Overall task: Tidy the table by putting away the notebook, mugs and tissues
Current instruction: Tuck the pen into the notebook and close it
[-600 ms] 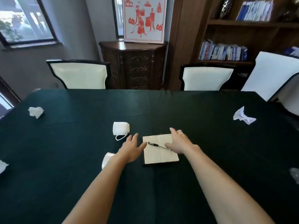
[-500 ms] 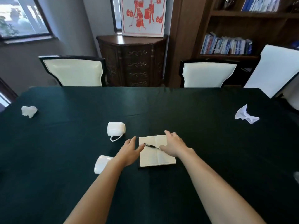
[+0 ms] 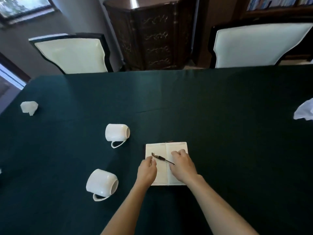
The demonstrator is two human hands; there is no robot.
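An open notebook (image 3: 165,149) lies on the dark green tablecloth (image 3: 220,116), with a black pen (image 3: 162,157) slanting across its pages. My left hand (image 3: 146,172) covers the left page, its fingers curled beside the pen's left end; whether they touch it I cannot tell. My right hand (image 3: 183,165) rests on the right page, with the pen's tip at its thumb. Two white mugs lie on their sides to the left, the far mug (image 3: 116,134) and the near mug (image 3: 101,183). One crumpled tissue (image 3: 29,107) sits at the far left and another tissue (image 3: 304,111) at the right edge.
Two cream chairs stand at the table's far side, the left chair (image 3: 72,55) and the right chair (image 3: 257,46). A dark carved cabinet (image 3: 152,36) stands between them against the wall. A bookshelf (image 3: 277,4) fills the top right corner.
The view has tipped down and closer to the table. Both hands have come onto the notebook's pages, and the left hand's fingers have curled by the pen's end.
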